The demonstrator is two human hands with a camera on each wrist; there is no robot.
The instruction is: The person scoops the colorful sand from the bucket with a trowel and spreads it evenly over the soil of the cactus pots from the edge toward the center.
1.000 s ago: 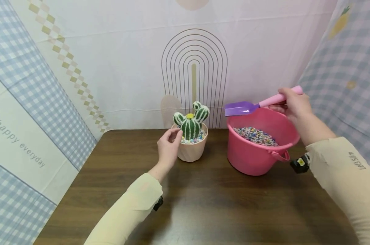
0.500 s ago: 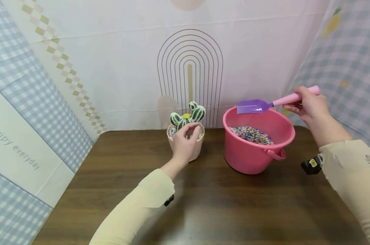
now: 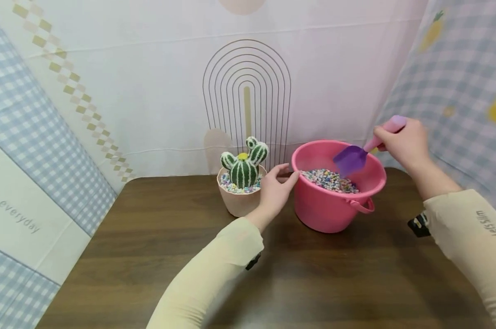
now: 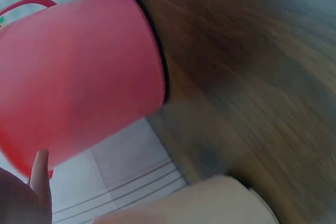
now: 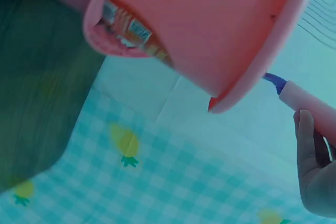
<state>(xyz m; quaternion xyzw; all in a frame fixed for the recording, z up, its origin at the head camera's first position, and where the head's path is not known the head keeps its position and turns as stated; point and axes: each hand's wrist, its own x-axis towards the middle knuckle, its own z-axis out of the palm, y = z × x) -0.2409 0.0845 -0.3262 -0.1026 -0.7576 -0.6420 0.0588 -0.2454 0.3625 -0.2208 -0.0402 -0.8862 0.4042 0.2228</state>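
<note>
My right hand (image 3: 410, 142) grips the pink handle of a toy shovel (image 3: 352, 160). Its purple blade tilts down into the pink bucket (image 3: 324, 208), low over the coloured pebbles (image 3: 329, 179). In the right wrist view the bucket wall (image 5: 210, 30) hides most of the blade. Thumb and fingers parted, my left hand (image 3: 274, 192) reaches the bucket's left rim, fingertips right at it. The left wrist view has the thumb (image 4: 40, 174) straight beside the bucket (image 4: 84, 77). To the left stands a beige pot (image 3: 237, 203) with a crocheted cactus (image 3: 244, 171) among pebbles.
Everything stands on a dark wooden table (image 3: 182, 256). A patterned cloth (image 3: 157, 91) hangs behind it, with a checked one (image 3: 433, 87) on the right. The bucket's handle (image 3: 362, 206) hangs down at its front right.
My left hand has moved right, from beside the cactus pot, across its front, to the bucket rim. The shovel first shifted right, then its blade dipped into the bucket.
</note>
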